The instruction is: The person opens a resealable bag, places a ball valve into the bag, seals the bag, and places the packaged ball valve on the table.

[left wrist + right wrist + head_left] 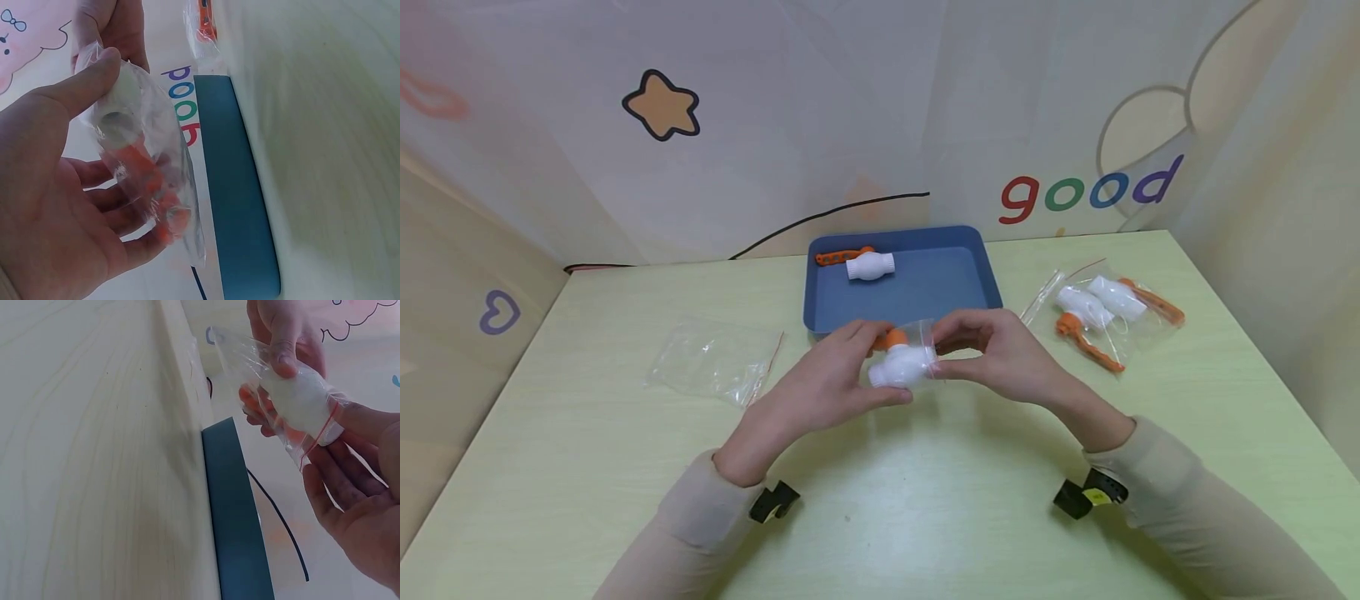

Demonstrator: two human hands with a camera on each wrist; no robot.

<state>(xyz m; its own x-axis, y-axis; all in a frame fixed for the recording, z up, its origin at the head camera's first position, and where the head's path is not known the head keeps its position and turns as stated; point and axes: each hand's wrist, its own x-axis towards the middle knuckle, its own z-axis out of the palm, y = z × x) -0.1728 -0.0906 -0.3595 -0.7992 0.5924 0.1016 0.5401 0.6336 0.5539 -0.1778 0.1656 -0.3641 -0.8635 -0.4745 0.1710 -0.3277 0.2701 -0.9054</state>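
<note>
A limp clear bag (718,362) is lying leftmost, and the left hand (822,377) is gripping a bagged white valve (904,367) between thumb and fingers, just before the blue tray (943,287), where one bare valve (871,267) is resting. The right hand (1003,358) is pinching the red-lined end of the held bag (275,411); one unpacking seems done, with this valve and two bagged valves (1084,307) farther right remaining.

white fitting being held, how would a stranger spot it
Find the blue tray. Nearer the viewer, the left hand and right hand hold a clear bag with the white fitting inside. Other fittings lie unheld in the tray or bagged at right.
</note>
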